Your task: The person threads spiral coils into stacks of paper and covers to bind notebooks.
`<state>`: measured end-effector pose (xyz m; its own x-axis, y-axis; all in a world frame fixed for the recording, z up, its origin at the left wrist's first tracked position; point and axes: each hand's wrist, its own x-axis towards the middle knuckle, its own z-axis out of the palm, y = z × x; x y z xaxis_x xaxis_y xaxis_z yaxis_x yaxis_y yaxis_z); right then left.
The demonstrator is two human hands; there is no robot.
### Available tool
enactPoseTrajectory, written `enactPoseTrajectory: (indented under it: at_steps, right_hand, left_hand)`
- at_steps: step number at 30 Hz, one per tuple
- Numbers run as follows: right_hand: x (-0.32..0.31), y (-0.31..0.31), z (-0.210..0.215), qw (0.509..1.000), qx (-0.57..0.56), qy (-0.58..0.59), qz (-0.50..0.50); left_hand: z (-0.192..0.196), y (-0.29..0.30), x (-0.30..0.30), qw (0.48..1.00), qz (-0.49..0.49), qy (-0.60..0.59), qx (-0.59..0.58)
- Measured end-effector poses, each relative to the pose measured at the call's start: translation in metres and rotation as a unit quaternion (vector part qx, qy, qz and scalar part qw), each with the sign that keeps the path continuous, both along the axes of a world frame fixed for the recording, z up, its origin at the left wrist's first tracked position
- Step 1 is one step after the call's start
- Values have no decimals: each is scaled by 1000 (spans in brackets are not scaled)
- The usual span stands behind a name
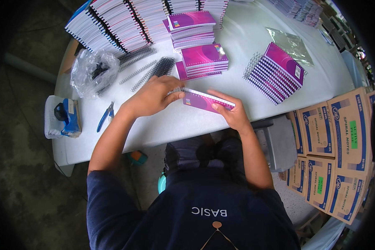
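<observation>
A small purple notepad (pixel 202 103) with a row of punched holes along its upper edge is held over the table. My right hand (pixel 234 111) grips its right end, thumb on the cover and fingers behind. At the other end, my left hand (pixel 152 96) pinches a wire-like spiral coil (pixel 176 90) against the punched edge; how far the coil runs through the holes is partly hidden by the fingers. Just beyond my left hand lie loose dark spiral coils (pixel 161 66). Stacked purple notepads (pixel 204 56) lie beyond the held one, their punched edges without coils.
Blue-handled pliers (pixel 106 116) and a blue tape dispenser (pixel 72 118) lie left, near a clear plastic bag (pixel 91 73). Coil-bound notepads (pixel 277 75) are piled right, beside a clear sleeve (pixel 291 43). Thick comb-bound stacks (pixel 112 25) stand behind. Cartons (pixel 321 129) stand right of the table.
</observation>
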<state>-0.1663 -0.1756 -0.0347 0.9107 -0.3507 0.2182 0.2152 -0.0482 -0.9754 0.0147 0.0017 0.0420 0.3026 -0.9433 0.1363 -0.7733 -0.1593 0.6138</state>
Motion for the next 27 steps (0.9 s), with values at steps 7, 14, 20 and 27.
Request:
enactPoseTrajectory:
  at_steps: [7,14,20,27]
  right_hand:
    - [-6,14,-14,996,-86,4,4]
    - [-13,31,-15,981,-175,-65,-47]
    - [-20,58,-19,987,-126,-84,-54]
    - [-16,74,-21,970,-192,-146,-40]
  left_hand:
    - [11,-6,-19,959,-20,-280,32]
    - [2,7,-47,911,104,-393,-67]
    - [-91,74,-102,891,-29,-453,24]
    - [-134,85,-100,962,86,-261,12]
